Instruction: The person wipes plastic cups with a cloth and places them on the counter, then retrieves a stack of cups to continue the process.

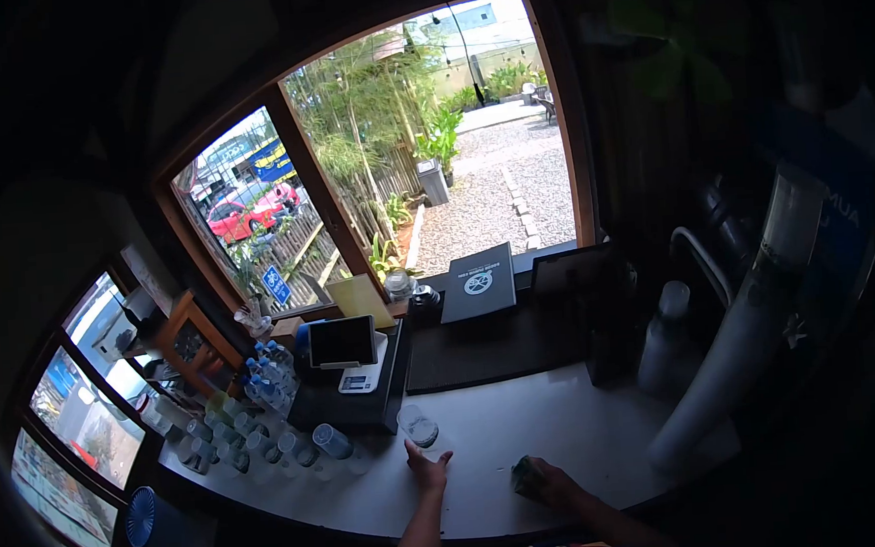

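A clear plastic cup (419, 428) with a printed mark stands on the white counter (487, 426). My left hand (428, 471) is right at its near side, thumb and forefinger spread apart, with the fingertips close to the cup's lower edge. To the right, my right hand (557, 487) is closed around a small dark green object (525, 477), low over the counter; I cannot tell what kind of thing it is. Left of the hands, several similar printed plastic cups (333, 441) stand in rows.
Behind the cups are water bottles (266, 376) and a tablet on a stand (343, 342). A dark mat (492, 345) and a black menu folder (478, 283) lie toward the window. Tall stacks of cups (709, 377) lean at the right. A blue-topped bin (144, 517) stands lower left.
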Demonstrator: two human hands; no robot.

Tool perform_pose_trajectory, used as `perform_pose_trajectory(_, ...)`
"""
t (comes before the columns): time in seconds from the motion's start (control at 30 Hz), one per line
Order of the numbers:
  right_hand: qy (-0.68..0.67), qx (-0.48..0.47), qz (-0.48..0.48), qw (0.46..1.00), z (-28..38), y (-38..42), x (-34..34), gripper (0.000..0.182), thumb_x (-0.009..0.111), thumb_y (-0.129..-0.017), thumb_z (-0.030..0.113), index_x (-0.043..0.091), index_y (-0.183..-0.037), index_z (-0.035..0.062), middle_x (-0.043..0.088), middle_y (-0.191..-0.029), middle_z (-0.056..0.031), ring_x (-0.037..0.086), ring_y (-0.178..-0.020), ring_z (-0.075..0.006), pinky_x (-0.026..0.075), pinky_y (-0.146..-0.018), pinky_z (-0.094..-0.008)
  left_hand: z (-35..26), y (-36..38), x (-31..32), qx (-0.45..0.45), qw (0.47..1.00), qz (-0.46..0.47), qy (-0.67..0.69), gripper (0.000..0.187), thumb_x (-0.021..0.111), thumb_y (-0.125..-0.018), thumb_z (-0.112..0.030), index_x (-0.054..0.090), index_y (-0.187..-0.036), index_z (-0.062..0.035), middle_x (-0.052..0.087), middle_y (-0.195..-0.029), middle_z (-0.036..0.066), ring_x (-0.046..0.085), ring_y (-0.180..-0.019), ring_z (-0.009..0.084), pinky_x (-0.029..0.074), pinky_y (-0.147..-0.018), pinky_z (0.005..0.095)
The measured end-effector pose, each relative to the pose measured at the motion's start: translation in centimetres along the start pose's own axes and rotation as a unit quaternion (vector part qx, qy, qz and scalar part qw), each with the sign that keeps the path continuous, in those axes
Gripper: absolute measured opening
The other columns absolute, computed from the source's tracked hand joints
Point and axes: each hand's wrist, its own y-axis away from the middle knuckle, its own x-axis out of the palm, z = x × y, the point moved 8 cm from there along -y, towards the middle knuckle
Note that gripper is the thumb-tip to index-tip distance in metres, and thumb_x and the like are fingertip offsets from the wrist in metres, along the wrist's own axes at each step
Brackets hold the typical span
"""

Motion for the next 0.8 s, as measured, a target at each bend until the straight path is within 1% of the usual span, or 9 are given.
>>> perform_pose_trajectory(0.1, 0.027, 0.009, -0.038, 0.999, -1.3, 2.4, -2.8, 0.038, 0.057, -0.098, 0.02, 0.051, -0.133, 0.0066, 0.064, -0.117, -0.0131, 0.061, -0.107, -0.0192, 0.046, -0.097, -0.0331, -0.8, 1.3, -0.9, -0.024, 0.997, -0.062, -0.036, 0.121, 0.088, -0.067, -0.038, 0.012, -0.151, 0.0023, 0.032, -0.146, 0.027, 0.034, -0.132, 0.0442, 0.029, -0.112, 0.0501)
perform_pose_trajectory(0.17, 0.075, -0.029, -0.088, 0.993, -1.5, 3.7, -4.9, 0.034, 0.053, -0.1, 0.025, 0.053, -0.128, 0.0057, 0.066, -0.112, -0.0147, 0.065, -0.102, -0.0243, 0.05, -0.091, -0.0355, -1.5, 3.3, -1.2, 0.011, 0.992, -0.122, -0.035, 0.116, 0.084, -0.073, -0.043, 0.011, -0.151, 0.0011, 0.025, -0.149, 0.03, 0.027, -0.136, 0.0465, 0.025, -0.112, 0.057)
perform_pose_trajectory(0.2, 0.075, -0.059, -0.118, 0.988, -2.1, 4.3, -5.6, 0.033, 0.053, -0.1, 0.026, 0.054, -0.126, 0.0054, 0.067, -0.111, -0.0146, 0.066, -0.1, -0.0263, 0.051, -0.089, -0.0362, -4.1, 4.6, -1.9, 0.07, 0.99, -0.119, 0.006, 0.098, 0.074, -0.082, -0.044, 0.016, -0.148, 0.001, 0.027, -0.143, 0.029, 0.027, -0.133, 0.0457, 0.025, -0.108, 0.0599)
perform_pose_trajectory(0.27, 0.124, -0.074, -0.165, 0.976, -1.2, 4.4, -6.7, 0.033, 0.051, -0.101, 0.031, 0.056, -0.121, 0.005, 0.068, -0.105, -0.0148, 0.068, -0.096, -0.033, 0.054, -0.084, -0.0389, -11.0, 6.5, -2.1, 0.14, 0.985, -0.049, 0.084, 0.089, 0.07, -0.085, -0.042, 0.021, -0.144, 0.0009, 0.03, -0.14, 0.027, 0.031, -0.129, 0.0431, 0.03, -0.105, 0.0561)
perform_pose_trajectory(0.4, 0.093, -0.078, -0.148, 0.981, -1.4, 4.1, -6.6, 0.034, 0.049, -0.101, 0.035, 0.056, -0.119, 0.007, 0.068, -0.102, -0.0177, 0.068, -0.094, -0.035, 0.053, -0.082, -0.0418, -26.5, 7.9, -1.3, 0.295, 0.926, 0.064, 0.229, 0.075, 0.074, -0.085, -0.033, 0.031, -0.14, -0.0065, 0.037, -0.137, 0.02, 0.037, -0.126, 0.0347, 0.041, -0.097, 0.0462)
perform_pose_trajectory(0.47, 0.101, -0.071, -0.153, 0.98, -0.6, 4.4, -6.8, 0.034, 0.05, -0.1, 0.035, 0.055, -0.119, 0.0074, 0.068, -0.102, -0.0183, 0.067, -0.096, -0.0364, 0.053, -0.082, -0.0428, -34.5, 8.3, -0.6, 0.365, 0.872, 0.162, 0.284, 0.084, 0.08, -0.081, -0.024, 0.028, -0.144, -0.008, 0.034, -0.145, 0.019, 0.038, -0.133, 0.0346, 0.041, -0.102, 0.0452)
perform_pose_trajectory(0.6, 0.113, -0.031, -0.163, 0.98, -2.9, 3.9, -6.9, 0.037, 0.052, -0.099, 0.035, 0.054, -0.122, 0.0066, 0.068, -0.103, -0.0208, 0.066, -0.102, -0.039, 0.052, -0.084, -0.0445, -48.2, 11.2, -1.5, 0.433, 0.76, 0.301, 0.381, 0.121, 0.086, -0.072, -0.042, 0.003, -0.154, -0.0082, 0.022, -0.157, 0.019, 0.024, -0.146, 0.036, 0.03, -0.115, 0.0503)
perform_pose_trajectory(0.67, 0.125, -0.077, -0.182, 0.972, -2.9, 3.8, -6.8, 0.04, 0.053, -0.099, 0.036, 0.052, -0.125, 0.0051, 0.067, -0.104, -0.0234, 0.065, -0.104, -0.0401, 0.052, -0.085, -0.0454, -53.7, 13.2, -3.5, 0.472, 0.719, 0.317, 0.4, 0.132, 0.088, -0.067, -0.046, -0.003, -0.155, -0.0082, 0.016, -0.159, 0.021, 0.017, -0.149, 0.0368, 0.024, -0.118, 0.0507)
perform_pose_trajectory(0.8, 0.104, -0.072, -0.203, 0.971, -3.1, 4.5, -7.0, 0.044, 0.054, -0.098, 0.035, 0.051, -0.129, 0.0039, 0.067, -0.109, -0.023, 0.066, -0.106, -0.0362, 0.051, -0.088, -0.0436, -60.5, 13.2, -5.9, 0.465, 0.721, 0.267, 0.44, 0.134, 0.089, -0.068, -0.039, -0.008, -0.155, -0.0096, 0.013, -0.159, 0.025, 0.013, -0.15, 0.0379, 0.02, -0.119, 0.0502)
